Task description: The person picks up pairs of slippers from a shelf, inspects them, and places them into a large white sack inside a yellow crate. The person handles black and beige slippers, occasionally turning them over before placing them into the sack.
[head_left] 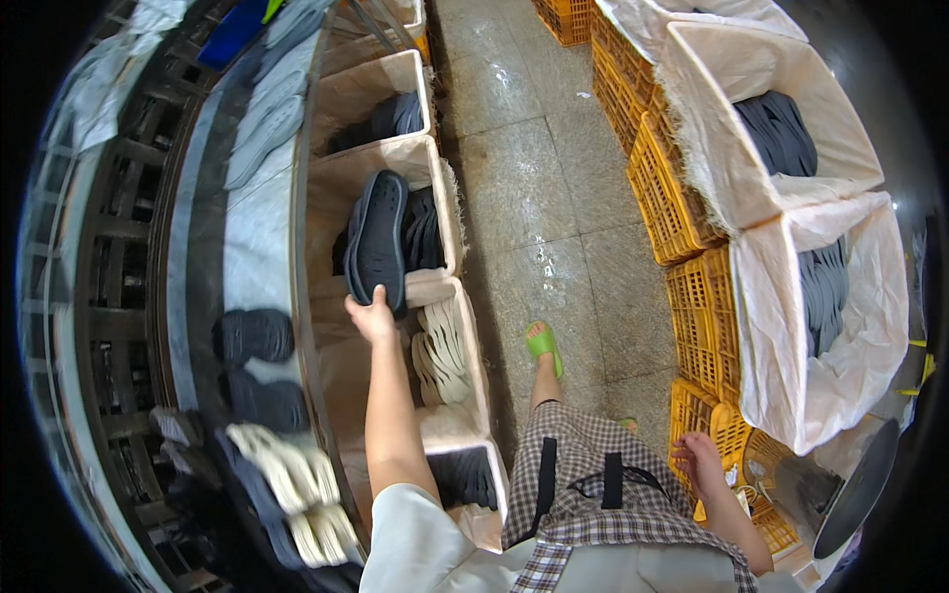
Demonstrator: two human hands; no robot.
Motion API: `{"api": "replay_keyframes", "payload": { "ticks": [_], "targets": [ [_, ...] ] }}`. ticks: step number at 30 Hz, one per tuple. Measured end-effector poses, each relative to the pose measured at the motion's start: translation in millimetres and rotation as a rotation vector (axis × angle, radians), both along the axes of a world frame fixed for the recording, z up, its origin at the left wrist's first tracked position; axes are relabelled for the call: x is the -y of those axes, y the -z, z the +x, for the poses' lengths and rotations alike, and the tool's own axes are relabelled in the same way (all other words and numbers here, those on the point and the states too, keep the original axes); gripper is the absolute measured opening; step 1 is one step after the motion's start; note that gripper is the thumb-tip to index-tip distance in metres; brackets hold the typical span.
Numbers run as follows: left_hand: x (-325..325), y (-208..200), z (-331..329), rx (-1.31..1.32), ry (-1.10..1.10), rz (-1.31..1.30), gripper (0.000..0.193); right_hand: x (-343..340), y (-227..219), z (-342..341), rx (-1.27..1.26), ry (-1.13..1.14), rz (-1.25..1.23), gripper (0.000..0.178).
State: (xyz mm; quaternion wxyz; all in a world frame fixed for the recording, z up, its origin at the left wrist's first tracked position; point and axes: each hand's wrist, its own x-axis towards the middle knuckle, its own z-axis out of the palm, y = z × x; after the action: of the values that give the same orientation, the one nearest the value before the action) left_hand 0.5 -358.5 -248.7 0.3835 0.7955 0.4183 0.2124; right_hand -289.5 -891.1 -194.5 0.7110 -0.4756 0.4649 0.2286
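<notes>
My left hand (372, 318) reaches out and grips the heel end of dark shoe soles (380, 237), with the thumb on top. A second sole edge shows beside the first, so they look like a stacked pair. They are over a lined crate (435, 158) that holds more black soles (423, 229). Just nearer stands a crate with cream soles (441, 356). My right hand (700, 465) hangs at my right side, its fingers loosely apart and holding nothing, near a yellow plastic crate (727, 420).
At the left, a long bench (252, 232) carries grey, black and cream soles. More lined crates (682, 99) with dark soles stand on yellow crates (662, 198) to the right. A wet tiled floor (524, 188) runs between the rows. A round dark disc (858, 489) stands at lower right.
</notes>
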Motion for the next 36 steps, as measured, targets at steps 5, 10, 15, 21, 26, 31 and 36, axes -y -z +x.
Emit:
{"api": "replay_keyframes", "payload": {
  "ticks": [5,10,15,21,26,31,36],
  "targets": [
    [-89,77,100,-0.351,-0.07,0.372,0.067,-46,49,77,-0.212,0.093,-0.033,0.012],
    [-170,163,167,-0.377,0.305,0.706,0.061,-100,124,141,-0.313,-0.04,0.071,0.012],
    [-211,267,210,-0.445,0.437,0.589,0.061,-129,176,168,-0.445,-0.042,0.085,0.012],
    [-216,356,213,-0.833,0.741,0.359,0.092,-141,193,186,-0.593,-0.094,-0.011,0.012],
    [-216,342,231,-0.883,0.853,0.313,0.107,-147,194,201,-0.62,-0.123,0.004,0.011],
    [-177,335,261,-1.094,0.525,0.212,0.098,-149,196,211,-0.532,-0.107,0.033,0.009],
    [-124,281,265,-0.838,0.308,0.407,0.09,-139,179,218,-0.371,-0.107,0.119,0.011]
  ]
}}
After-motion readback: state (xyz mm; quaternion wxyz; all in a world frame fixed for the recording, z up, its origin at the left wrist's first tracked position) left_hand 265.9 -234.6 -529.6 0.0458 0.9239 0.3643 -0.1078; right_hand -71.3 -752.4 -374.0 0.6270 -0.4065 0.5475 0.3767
